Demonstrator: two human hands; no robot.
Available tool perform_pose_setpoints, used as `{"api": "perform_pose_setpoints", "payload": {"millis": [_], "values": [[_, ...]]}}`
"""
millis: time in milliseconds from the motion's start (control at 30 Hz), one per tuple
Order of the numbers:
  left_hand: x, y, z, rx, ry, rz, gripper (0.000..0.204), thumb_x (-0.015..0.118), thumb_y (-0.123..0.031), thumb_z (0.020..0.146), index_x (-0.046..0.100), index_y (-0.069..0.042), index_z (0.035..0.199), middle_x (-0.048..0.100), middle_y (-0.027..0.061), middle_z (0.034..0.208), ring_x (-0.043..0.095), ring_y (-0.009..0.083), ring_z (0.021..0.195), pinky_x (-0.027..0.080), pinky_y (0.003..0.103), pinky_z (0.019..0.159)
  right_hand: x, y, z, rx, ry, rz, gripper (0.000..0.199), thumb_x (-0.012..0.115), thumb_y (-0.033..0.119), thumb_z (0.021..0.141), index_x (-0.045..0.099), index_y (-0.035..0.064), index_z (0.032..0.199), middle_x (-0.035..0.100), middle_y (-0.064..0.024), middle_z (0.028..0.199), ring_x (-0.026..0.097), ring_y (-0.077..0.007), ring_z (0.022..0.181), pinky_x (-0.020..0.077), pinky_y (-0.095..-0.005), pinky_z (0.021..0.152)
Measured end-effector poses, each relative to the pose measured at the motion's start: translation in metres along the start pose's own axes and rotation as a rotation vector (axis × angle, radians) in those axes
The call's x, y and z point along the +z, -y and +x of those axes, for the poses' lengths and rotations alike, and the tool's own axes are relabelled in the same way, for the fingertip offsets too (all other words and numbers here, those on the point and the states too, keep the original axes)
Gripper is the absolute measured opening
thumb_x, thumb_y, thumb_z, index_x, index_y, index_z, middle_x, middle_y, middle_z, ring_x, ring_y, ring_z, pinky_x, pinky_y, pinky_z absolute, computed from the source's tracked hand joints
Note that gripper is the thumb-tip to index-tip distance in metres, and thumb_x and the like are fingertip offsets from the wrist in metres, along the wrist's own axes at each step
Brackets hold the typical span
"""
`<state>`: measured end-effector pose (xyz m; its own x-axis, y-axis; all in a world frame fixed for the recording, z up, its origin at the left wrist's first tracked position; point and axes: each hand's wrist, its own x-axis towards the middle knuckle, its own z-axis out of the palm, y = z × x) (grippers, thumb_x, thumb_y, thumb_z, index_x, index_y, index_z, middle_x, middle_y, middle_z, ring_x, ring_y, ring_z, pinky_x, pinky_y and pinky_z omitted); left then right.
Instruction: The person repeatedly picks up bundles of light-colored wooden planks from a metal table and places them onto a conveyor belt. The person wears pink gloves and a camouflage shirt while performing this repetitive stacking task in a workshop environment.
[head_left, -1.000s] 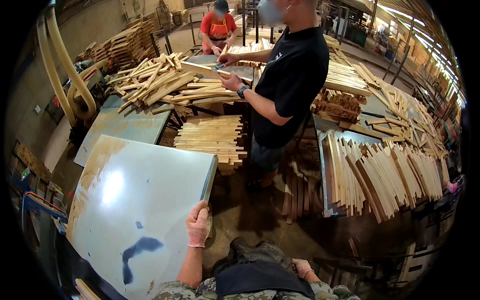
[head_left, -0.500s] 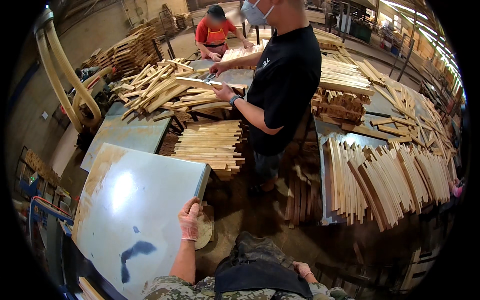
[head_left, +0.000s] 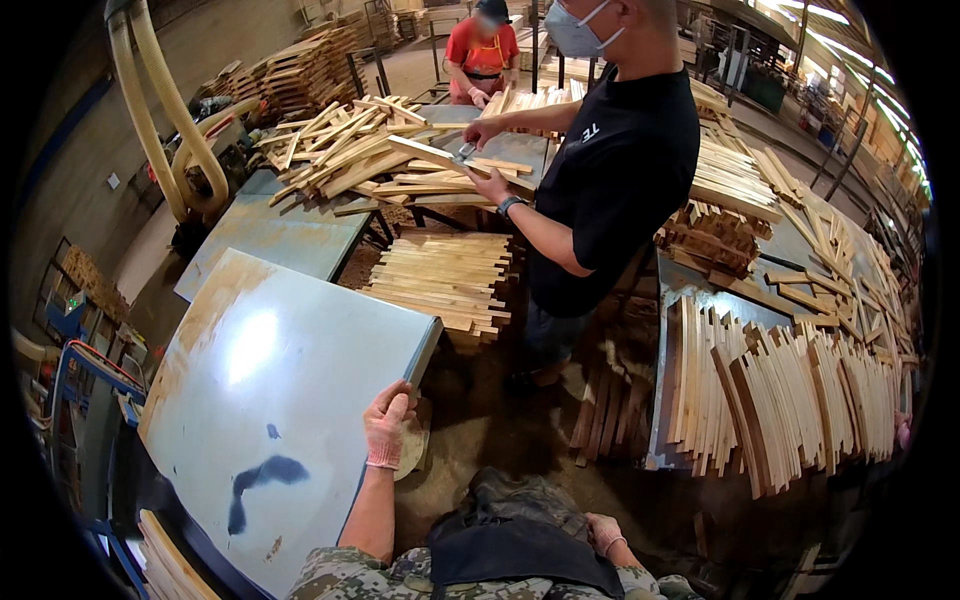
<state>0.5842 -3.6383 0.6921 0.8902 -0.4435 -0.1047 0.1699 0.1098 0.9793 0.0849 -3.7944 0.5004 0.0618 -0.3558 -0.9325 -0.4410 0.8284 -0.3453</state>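
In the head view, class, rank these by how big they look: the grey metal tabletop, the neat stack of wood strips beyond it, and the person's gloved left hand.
1. Grey tabletop
2. Stack of strips
3. Left hand

The tabletop lies nearer the camera, which exaggerates its lead.

Camouflage short sleeves, pink glove on left hand [head_left: 387, 428], pink glove on right hand [head_left: 603, 532], dark apron

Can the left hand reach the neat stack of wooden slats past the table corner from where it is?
Probably yes, with a stretch. The left hand grips the metal table edge near its corner, and the stack of slats lies just beyond, with nothing between them. The person in black stands beside the stack, not across that path.
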Motion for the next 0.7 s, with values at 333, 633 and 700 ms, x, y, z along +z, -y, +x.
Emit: {"api": "perform_pose_setpoints", "payload": {"millis": [333, 633, 700], "values": [[0.001, 0.002, 0.001, 0.015, -0.003, -0.003, 0.039, 0.069, -0.016, 0.103, 0.069, 0.002, 0.137, 0.076, 0.0133, 0.123, 0.076, 0.02, 0.092, 0.061, 0.032, 0.076, 0.003, -0.032, 0.027, -0.197, 0.079, -0.058, 0.013, 0.074, 0.021, 0.093, 0.079, 0.009, 0.091, 0.062, -0.0001, 0.072, 0.053, -0.0153, 0.054, 0.041, -0.033, 0.05], [0.001, -0.004, -0.003, -0.011, 0.037, -0.019, 0.044, 0.074, -0.019, 0.101, 0.067, 0.001, 0.14, 0.075, 0.0109, 0.126, 0.073, 0.0176, 0.1, 0.059, 0.031, 0.086, -0.005, -0.073, 0.067, -0.42, 0.109, -0.239, 0.011, 0.073, 0.02, 0.089, 0.079, 0.0111, 0.09, 0.064, -0.0003, 0.071, 0.055, -0.017, 0.054, 0.0453, -0.0334, 0.053], [0.002, -0.005, -0.003, -0.025, 0.031, -0.014, 0.044, 0.074, -0.019, 0.101, 0.068, 0.001, 0.139, 0.075, 0.0111, 0.126, 0.073, 0.0177, 0.099, 0.059, 0.031, 0.086, -0.008, -0.079, 0.076, -0.442, 0.096, -0.331, 0.011, 0.071, 0.019, 0.09, 0.079, 0.0117, 0.089, 0.064, -0.0008, 0.07, 0.055, -0.0171, 0.054, 0.0451, -0.0337, 0.053]]}}
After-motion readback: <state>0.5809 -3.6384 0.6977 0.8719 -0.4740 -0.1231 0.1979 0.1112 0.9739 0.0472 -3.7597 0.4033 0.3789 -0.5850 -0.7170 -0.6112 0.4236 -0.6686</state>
